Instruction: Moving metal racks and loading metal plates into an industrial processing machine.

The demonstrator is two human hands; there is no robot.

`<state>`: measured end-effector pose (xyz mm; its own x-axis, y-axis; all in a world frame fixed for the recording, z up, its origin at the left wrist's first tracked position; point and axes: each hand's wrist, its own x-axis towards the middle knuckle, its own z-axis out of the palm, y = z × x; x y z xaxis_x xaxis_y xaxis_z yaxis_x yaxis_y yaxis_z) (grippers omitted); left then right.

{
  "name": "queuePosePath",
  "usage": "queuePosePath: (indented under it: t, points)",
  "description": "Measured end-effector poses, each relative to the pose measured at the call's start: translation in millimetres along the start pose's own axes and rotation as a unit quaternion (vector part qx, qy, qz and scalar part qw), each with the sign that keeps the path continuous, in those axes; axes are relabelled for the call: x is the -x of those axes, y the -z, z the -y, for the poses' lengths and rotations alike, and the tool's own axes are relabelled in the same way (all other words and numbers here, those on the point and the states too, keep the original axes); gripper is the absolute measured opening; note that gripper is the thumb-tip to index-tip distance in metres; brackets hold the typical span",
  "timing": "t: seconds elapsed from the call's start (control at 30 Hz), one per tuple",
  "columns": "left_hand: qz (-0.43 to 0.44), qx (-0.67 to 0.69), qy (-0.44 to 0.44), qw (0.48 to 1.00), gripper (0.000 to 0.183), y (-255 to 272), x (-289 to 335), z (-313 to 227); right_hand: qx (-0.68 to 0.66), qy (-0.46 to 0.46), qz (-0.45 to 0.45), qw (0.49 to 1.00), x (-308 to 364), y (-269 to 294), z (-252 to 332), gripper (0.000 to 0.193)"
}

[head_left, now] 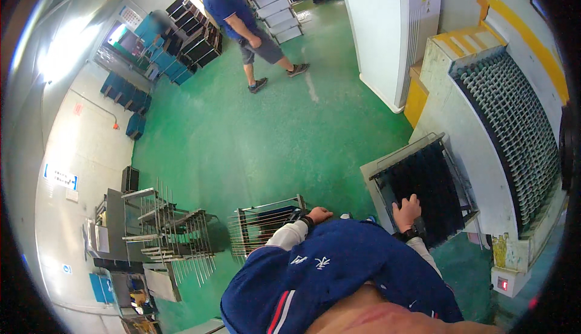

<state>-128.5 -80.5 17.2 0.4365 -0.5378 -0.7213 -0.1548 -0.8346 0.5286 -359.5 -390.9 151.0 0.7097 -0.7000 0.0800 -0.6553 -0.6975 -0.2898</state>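
My right hand [407, 213], with a dark band at the wrist, is at the near left side of a rack of dark, closely set panels [428, 184]. Its thumb and fingers are apart, and I see nothing held between them. My left hand [320, 214], also banded at the wrist, hangs in front of my body with its fingers curled together. Nothing shows in it. Just left of that hand is a low metal rack [266, 225] with thin rods along its side. My sleeve and body hide part of this rack.
A large pale machine [478, 128] with a curved bed of rollers stands at my right. A wheeled rack with long rods [175, 231] is at the left. Ahead, a person in a blue shirt [233, 16] walks past stacked pale trays [272, 4]. Blue crates [166, 58] line the far-left wall.
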Motion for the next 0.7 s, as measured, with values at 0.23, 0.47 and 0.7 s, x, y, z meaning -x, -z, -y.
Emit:
queuePosePath:
  t: [0.23,0.47,0.7]
  points:
    - [-0.069,-0.014,-0.024,0.997,0.049,-2.3,-2.1,-0.3,-0.009,0.001,0.004,1.000,2.9,2.5,0.1,0.033]
    - [-0.088,-0.008,0.013,0.996,0.055,1.9,-4.1,-0.1,-0.020,-0.005,-0.001,1.000,-1.8,6.2,2.7,0.032]
    - [0.005,-0.050,-0.046,0.998,0.057,0.5,-30.1,7.4,-0.012,-0.015,-0.006,1.000,-5.0,5.0,2.5,0.031]
